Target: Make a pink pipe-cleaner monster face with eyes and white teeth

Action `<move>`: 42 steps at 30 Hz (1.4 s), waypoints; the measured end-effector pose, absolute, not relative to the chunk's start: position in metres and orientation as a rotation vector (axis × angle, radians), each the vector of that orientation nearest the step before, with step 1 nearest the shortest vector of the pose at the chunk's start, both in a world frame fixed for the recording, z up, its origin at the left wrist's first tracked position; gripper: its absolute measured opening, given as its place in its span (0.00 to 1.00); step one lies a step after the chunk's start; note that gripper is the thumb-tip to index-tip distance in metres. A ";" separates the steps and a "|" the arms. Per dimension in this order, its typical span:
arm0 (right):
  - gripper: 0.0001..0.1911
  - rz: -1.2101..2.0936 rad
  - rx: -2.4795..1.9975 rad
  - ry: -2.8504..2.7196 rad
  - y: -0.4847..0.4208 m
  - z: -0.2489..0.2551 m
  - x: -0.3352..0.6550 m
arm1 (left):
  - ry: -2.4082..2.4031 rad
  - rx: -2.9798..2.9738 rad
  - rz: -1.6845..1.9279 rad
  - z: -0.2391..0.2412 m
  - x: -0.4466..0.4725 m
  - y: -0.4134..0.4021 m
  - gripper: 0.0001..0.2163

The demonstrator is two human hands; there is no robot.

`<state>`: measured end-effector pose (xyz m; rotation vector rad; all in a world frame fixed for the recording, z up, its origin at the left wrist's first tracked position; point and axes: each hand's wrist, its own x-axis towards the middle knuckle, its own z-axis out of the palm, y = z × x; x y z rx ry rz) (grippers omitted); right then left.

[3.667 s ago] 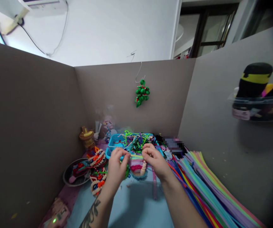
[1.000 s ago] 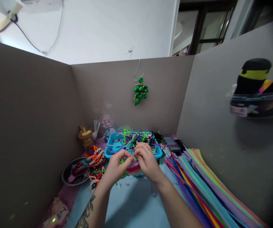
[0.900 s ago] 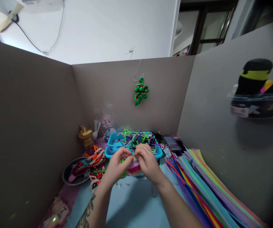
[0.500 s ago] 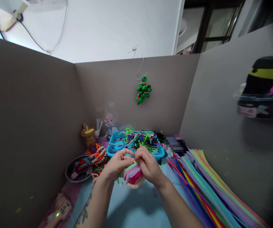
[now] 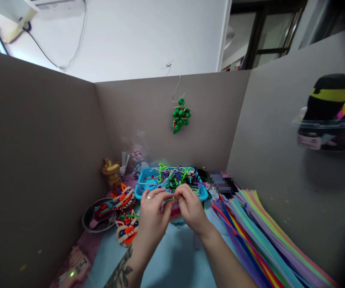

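Observation:
My left hand [image 5: 154, 210], with a ring on one finger, is closed, its thumb and fingertips pinching the upper edge of a rounded striped pipe-cleaner craft [image 5: 176, 209]. My right hand [image 5: 190, 209] pinches the same edge from the other side, so the fingertips of both hands nearly meet. Most of the craft is hidden; a pink band and a pale lower rim show between the hands. Just beyond them stands a blue tray [image 5: 145, 186] heaped with cut pipe cleaners [image 5: 178, 178].
At left are orange and cream pipe-cleaner pieces [image 5: 127, 232], a metal bowl [image 5: 86, 223] with tools, a lidded cup [image 5: 111, 170] and a pink device [image 5: 76, 270]. Long pipe cleaners [image 5: 262, 236] lie at right. A green ornament [image 5: 181, 116] hangs on the grey partition [image 5: 142, 116].
My left hand has turned its back upward and moved slightly right, covering most of the craft. The orange and cream piece at left now shows more. My right hand stays nearly in place.

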<state>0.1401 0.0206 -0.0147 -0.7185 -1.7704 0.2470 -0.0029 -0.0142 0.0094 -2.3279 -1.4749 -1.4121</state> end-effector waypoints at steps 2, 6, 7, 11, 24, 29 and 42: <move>0.08 0.240 -0.718 -1.776 0.021 -0.015 0.140 | -1.521 -2.292 -1.483 0.006 -0.001 -0.012 0.04; 0.08 0.225 -0.709 -1.795 0.023 -0.016 0.140 | -1.551 -2.282 -1.529 0.002 -0.001 -0.010 0.04; 0.08 0.217 -0.703 -1.797 0.023 -0.016 0.140 | -1.565 -2.313 -1.548 0.002 -0.001 -0.011 0.04; 0.08 0.195 -0.694 -1.797 0.021 -0.014 0.141 | -1.754 -2.463 -1.737 0.007 0.002 -0.011 0.04; 0.08 0.229 -0.777 -1.826 0.016 -0.012 0.140 | -1.841 -2.623 -1.863 0.013 -0.001 -0.011 0.14; 0.08 0.204 -0.767 -1.780 0.016 -0.011 0.140 | -1.754 -2.698 -1.716 0.010 -0.007 -0.008 0.15; 0.14 -0.041 -0.689 -1.883 0.012 -0.010 0.140 | -1.698 -2.554 -1.754 0.004 -0.013 -0.001 0.15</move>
